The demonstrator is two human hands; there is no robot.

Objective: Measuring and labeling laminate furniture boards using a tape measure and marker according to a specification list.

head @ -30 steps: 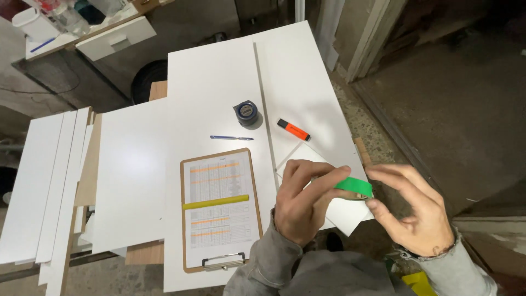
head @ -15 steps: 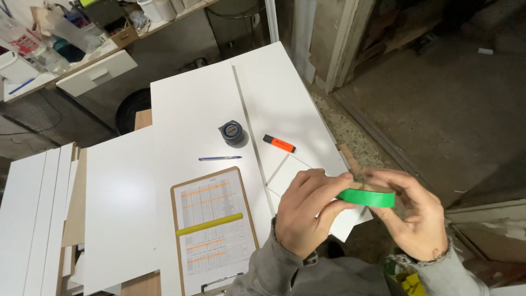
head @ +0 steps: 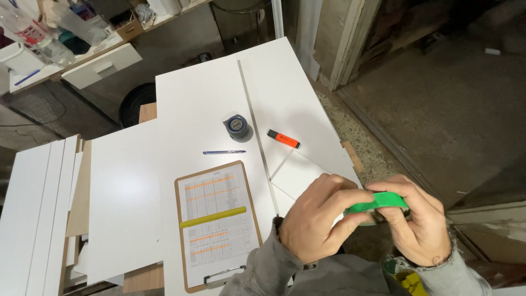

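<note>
Both hands hold a roll of green tape over the right edge of the white panel. My left hand pinches the roll's left side with thumb and fingers. My right hand grips its right side, fingers curled over the top. Under the hands lies a small white board piece. A brown clipboard with a printed sheet and a yellow strip across it lies just left of my left hand.
On the white panel lie a blue pen, a round dark tape measure and an orange marker. More white panels are stacked at left. A cluttered shelf with a drawer stands behind. Bare concrete floor is at right.
The view has shifted slightly. My hands have turned the green tape roll and drawn closer together around it, staying near the panel's right edge.
</note>
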